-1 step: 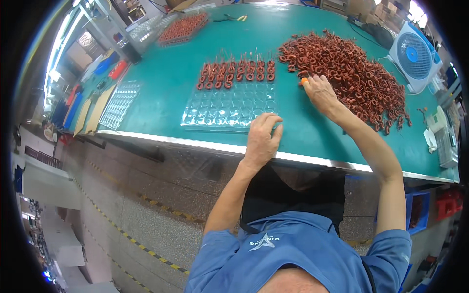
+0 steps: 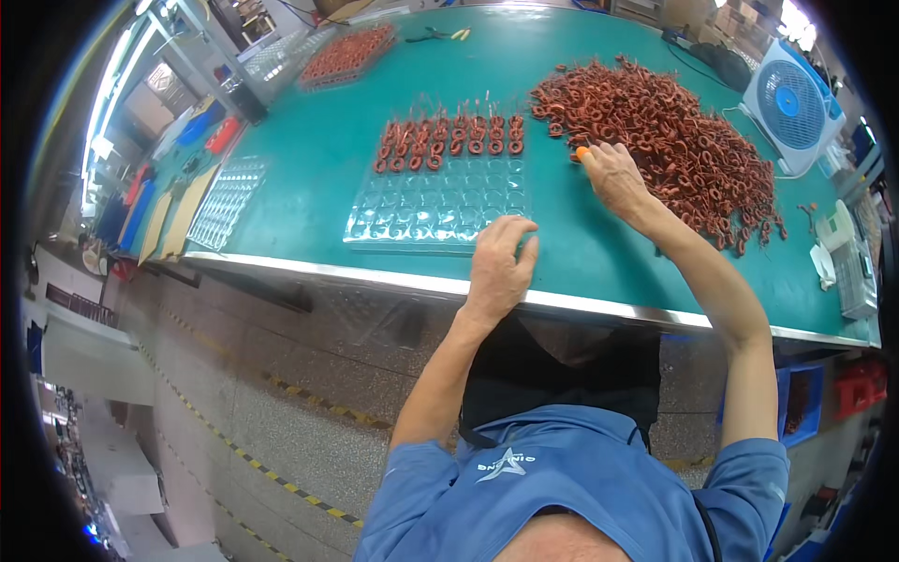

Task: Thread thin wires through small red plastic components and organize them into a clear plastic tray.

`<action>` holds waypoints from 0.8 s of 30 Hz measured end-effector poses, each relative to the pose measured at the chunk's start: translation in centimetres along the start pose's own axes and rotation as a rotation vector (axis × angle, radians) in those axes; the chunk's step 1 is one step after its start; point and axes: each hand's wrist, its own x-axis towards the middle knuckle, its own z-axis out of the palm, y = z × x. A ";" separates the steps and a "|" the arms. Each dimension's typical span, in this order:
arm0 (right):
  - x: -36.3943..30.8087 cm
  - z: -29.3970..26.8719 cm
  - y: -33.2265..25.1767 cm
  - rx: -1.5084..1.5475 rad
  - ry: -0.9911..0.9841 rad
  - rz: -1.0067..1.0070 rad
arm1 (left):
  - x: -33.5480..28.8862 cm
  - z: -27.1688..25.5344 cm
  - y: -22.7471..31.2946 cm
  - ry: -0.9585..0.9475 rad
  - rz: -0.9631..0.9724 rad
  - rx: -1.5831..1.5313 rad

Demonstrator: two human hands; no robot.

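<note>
A clear plastic tray with round pockets lies on the green table. Reddish-brown wound ring coils with upright wire leads fill its far rows. At the tray's near right corner rests my left hand, fingers stretched out and thumb apart. My right hand is at the left edge of a big heap of the same coils. An orange cover sits on one of its fingertips. Its fingers are pinched together, apparently on a ring coil, mostly hidden beside the fingertips.
A filled coil tray stands at the far left, near pliers. Another clear tray lies at the left edge. A blue-and-white fan stands beyond the heap. The table's metal front edge runs before me.
</note>
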 end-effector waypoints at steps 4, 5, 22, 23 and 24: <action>-0.9 -3.8 -1.6 0.530 0.087 0.224 | -0.2 0.0 0.2 0.099 -0.033 -0.086; -1.2 -5.3 -2.5 0.830 0.016 0.394 | -0.1 0.3 0.6 0.105 -0.156 -0.261; -5.4 -12.3 -8.8 0.592 0.208 -0.157 | 0.1 1.5 3.9 -0.120 -0.728 -0.907; -5.8 -12.0 -8.9 0.563 0.285 -0.128 | 0.0 2.8 3.6 -0.154 -0.747 -0.940; -6.3 -11.2 -8.7 0.564 0.361 -0.083 | -0.1 3.9 3.7 -0.184 -0.694 -1.049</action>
